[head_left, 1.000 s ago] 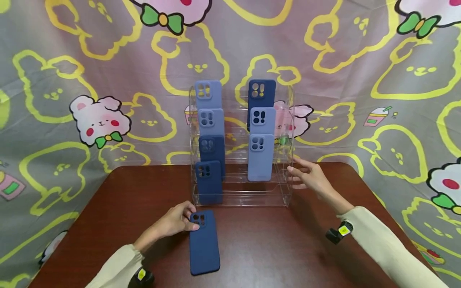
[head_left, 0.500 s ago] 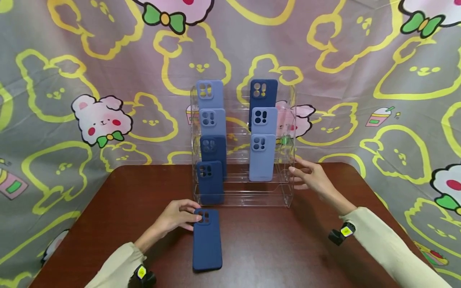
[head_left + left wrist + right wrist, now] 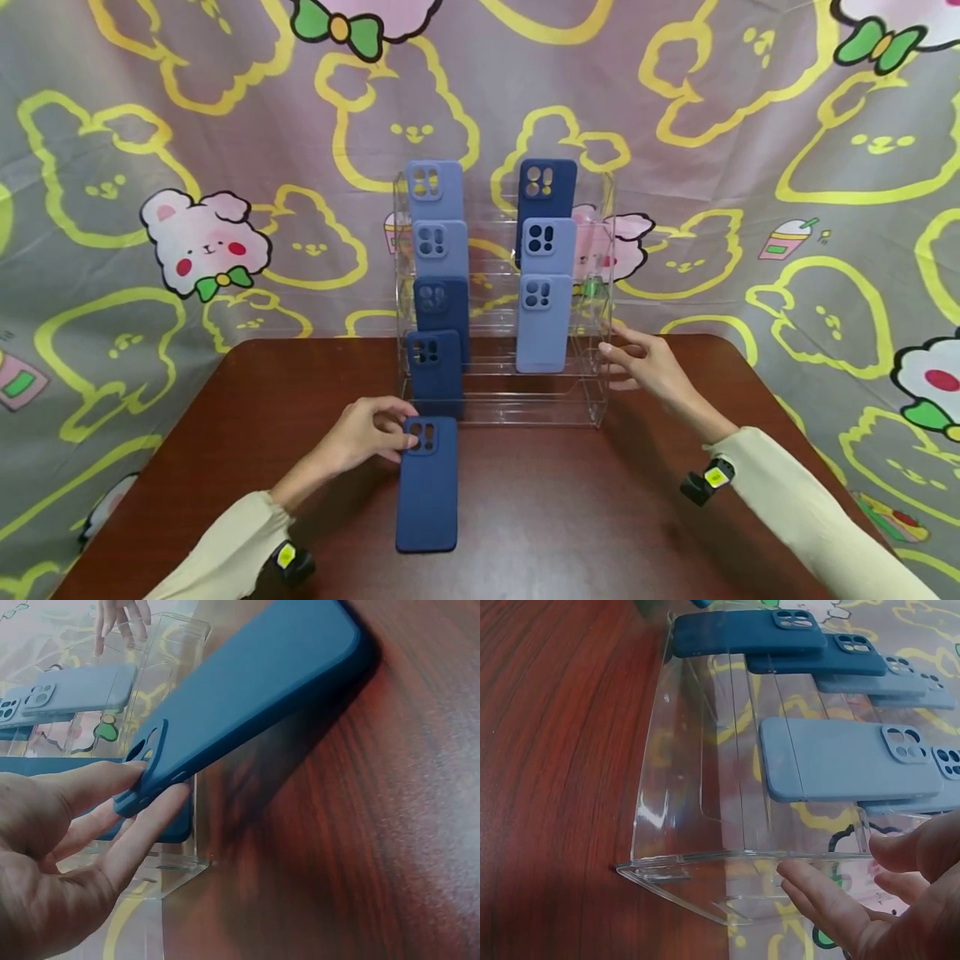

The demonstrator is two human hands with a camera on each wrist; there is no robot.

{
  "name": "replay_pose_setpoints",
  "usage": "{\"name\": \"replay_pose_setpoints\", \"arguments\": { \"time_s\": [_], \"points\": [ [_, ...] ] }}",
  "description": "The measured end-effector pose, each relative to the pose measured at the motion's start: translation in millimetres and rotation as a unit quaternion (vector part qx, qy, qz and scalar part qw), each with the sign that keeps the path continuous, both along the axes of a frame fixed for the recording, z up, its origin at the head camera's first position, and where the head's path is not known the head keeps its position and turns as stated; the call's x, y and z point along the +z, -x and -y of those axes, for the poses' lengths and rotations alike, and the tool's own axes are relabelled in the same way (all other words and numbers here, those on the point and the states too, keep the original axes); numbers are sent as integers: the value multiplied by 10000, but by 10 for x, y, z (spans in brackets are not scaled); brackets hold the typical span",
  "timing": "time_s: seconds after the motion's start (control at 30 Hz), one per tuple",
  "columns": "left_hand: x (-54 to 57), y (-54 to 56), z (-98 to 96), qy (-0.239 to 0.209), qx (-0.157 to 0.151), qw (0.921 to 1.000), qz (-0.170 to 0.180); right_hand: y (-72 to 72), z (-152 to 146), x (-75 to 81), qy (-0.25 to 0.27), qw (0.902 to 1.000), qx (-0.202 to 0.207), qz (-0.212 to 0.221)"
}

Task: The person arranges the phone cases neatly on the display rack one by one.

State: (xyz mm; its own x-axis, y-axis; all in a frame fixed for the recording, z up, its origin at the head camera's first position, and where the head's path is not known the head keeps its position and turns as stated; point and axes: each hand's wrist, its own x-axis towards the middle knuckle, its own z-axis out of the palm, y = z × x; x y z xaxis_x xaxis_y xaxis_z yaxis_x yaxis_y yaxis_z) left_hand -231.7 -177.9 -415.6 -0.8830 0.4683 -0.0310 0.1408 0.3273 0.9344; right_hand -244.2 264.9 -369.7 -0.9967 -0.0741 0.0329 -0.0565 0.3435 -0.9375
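Observation:
My left hand (image 3: 369,435) pinches a dark blue phone case (image 3: 427,500) by its camera-cutout end, thumb on the face beside the cutouts and fingers underneath. In the left wrist view the case (image 3: 255,682) slants, its gripped end raised off the table and a shadow beneath it. It lies just in front of a clear acrylic tiered rack (image 3: 525,412). My right hand (image 3: 651,367) is at the rack's right side, with fairly straight fingers against the clear side panel (image 3: 810,856) in the right wrist view.
Several phone cases stand in two columns on the rack: light blue and dark blue at left, a dark one (image 3: 547,200) above two light ones (image 3: 543,333) at right. The rack stands on a brown wooden table (image 3: 570,500), before a cartoon-patterned cloth (image 3: 300,125).
My left hand has moved the dark blue case slightly forward, closer to the rack, and straightened it a little. My right hand stays at the rack's side.

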Motion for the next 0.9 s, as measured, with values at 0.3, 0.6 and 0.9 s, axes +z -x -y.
{"name": "replay_pose_setpoints", "arguments": {
  "time_s": [0.3, 0.6, 0.9],
  "points": [
    [21, 17, -31, 217, 229, 9962, -808, -4, 2, 5, -40, 10000, -38, -40],
    [139, -10, -157, 252, 471, 9902, -1292, -19, 4, -6, -82, 9999, -29, -133],
    [201, 18, -244, 84, 779, 9888, -1272, -13, 11, -12, -158, 9998, -77, -125]
  ]
}}
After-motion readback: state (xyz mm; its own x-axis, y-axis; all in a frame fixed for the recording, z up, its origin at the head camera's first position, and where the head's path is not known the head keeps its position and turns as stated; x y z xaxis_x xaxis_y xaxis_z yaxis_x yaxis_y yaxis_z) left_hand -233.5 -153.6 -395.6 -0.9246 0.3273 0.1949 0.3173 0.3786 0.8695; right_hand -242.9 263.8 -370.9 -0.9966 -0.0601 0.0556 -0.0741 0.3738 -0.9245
